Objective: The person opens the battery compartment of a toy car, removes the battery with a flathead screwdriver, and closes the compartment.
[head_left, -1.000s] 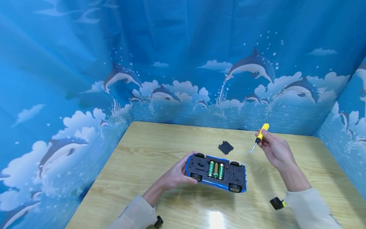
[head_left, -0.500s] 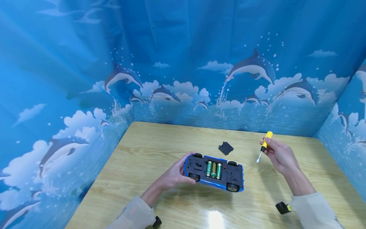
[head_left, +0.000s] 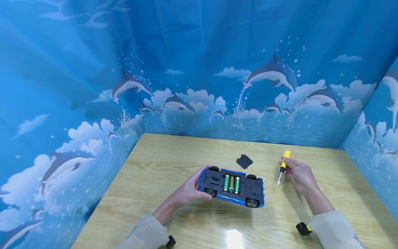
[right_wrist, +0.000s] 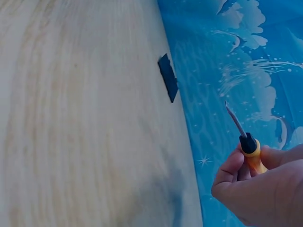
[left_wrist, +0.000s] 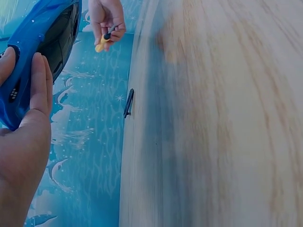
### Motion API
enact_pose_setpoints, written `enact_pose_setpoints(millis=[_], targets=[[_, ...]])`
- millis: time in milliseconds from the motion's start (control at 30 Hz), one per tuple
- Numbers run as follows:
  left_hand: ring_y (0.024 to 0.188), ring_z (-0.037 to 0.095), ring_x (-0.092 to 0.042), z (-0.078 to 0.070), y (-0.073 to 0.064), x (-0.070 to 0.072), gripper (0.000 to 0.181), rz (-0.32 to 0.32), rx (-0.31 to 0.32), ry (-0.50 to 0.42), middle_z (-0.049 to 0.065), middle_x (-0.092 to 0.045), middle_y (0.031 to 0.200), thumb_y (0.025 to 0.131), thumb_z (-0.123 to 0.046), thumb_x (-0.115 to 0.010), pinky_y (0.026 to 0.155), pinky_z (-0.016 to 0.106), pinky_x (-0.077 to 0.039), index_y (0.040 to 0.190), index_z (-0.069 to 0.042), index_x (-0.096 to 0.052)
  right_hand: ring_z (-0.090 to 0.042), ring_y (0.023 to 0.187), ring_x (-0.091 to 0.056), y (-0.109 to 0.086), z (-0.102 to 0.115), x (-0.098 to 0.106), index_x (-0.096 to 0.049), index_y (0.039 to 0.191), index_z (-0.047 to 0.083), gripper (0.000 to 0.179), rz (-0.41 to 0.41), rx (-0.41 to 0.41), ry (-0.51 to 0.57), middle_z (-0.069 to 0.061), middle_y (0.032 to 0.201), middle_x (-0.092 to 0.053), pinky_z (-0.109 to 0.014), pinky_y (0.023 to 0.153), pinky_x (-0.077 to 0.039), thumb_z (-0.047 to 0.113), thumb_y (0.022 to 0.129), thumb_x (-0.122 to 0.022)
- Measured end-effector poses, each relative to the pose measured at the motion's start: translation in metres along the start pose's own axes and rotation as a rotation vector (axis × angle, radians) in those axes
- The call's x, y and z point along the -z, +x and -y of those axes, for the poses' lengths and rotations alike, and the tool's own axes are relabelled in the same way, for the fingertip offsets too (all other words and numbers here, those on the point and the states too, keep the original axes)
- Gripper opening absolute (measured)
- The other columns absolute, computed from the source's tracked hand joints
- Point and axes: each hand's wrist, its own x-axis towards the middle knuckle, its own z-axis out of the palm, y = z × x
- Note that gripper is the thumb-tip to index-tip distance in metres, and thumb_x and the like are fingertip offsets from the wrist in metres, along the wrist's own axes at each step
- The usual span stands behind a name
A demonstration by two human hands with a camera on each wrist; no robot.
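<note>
A blue toy car [head_left: 231, 187] is held underside up, off the table, by my left hand [head_left: 189, 189], which grips its left end with the thumb along the near side. Three green batteries [head_left: 231, 184] sit side by side in the open bay of its black underside. To the right, my right hand [head_left: 301, 175] pinches a yellow-handled screwdriver [head_left: 283, 164], its metal tip pointing down and apart from the car. In the right wrist view the fingers and thumb close round the screwdriver [right_wrist: 254, 158] near its black collar. Behind the car lies a small black battery cover [head_left: 244, 161].
The wooden table [head_left: 174, 152] spreads around both hands, with its back edge against a blue dolphin-printed curtain [head_left: 192, 69]. More of that curtain hangs at the left and right. Small black devices stick out at both cuffs.
The screwdriver has come down toward the table in my right hand, its tip swinging to point more steeply downward. My left hand and the car have shifted slightly left.
</note>
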Motion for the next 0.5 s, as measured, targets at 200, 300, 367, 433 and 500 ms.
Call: enact_pose_setpoints(millis=[200, 300, 367, 433, 500], targets=[[0.123, 0.036, -0.060, 0.001, -0.003, 0.003, 0.103, -0.022, -0.007, 0.008, 0.025, -0.038, 0.157, 0.080, 0.016, -0.071, 0.097, 0.042, -0.059, 0.165, -0.015, -0.021, -0.005, 0.096, -0.056, 0.003, -0.012, -0.003, -0.028, 0.157, -0.007, 0.069, 0.013, -0.031, -0.106, 0.005, 0.113, -0.067, -0.019, 0.083, -0.055, 0.032, 0.108, -0.055], [0.124, 0.036, -0.059, 0.000, -0.004, 0.003, 0.103, -0.030, -0.010, 0.011, 0.024, -0.037, 0.158, 0.080, 0.016, -0.070, 0.097, 0.042, -0.059, 0.165, -0.017, -0.022, -0.005, 0.096, -0.054, 0.003, -0.017, -0.006, -0.028, 0.157, -0.007, 0.068, 0.009, -0.036, -0.131, 0.000, 0.120, -0.061, -0.018, 0.083, -0.055, 0.032, 0.108, -0.055], [0.125, 0.035, -0.059, -0.001, -0.004, 0.003, 0.102, -0.028, -0.010, 0.015, 0.024, -0.037, 0.158, 0.081, 0.016, -0.070, 0.097, 0.041, -0.059, 0.165, -0.015, -0.021, -0.005, 0.095, -0.054, 0.004, -0.020, -0.008, -0.029, 0.157, -0.007, 0.068, 0.002, -0.040, -0.139, -0.002, 0.121, -0.057, -0.018, 0.082, -0.055, 0.032, 0.108, -0.055], [0.125, 0.035, -0.059, -0.001, -0.004, 0.003, 0.103, -0.025, -0.012, 0.021, 0.024, -0.037, 0.158, 0.081, 0.015, -0.071, 0.098, 0.040, -0.059, 0.165, -0.013, -0.019, -0.006, 0.094, -0.053, 0.005, -0.022, -0.009, -0.030, 0.156, -0.007, 0.067, -0.006, -0.044, -0.146, -0.003, 0.121, -0.055, -0.018, 0.082, -0.056, 0.032, 0.108, -0.055], [0.125, 0.035, -0.059, -0.001, -0.004, 0.003, 0.102, -0.023, -0.011, 0.024, 0.025, -0.038, 0.158, 0.081, 0.015, -0.071, 0.098, 0.040, -0.059, 0.165, -0.011, -0.018, -0.006, 0.092, -0.054, 0.006, -0.023, -0.011, -0.031, 0.156, -0.007, 0.066, -0.013, -0.045, -0.147, -0.002, 0.119, -0.054, -0.018, 0.081, -0.055, 0.031, 0.108, -0.055]])
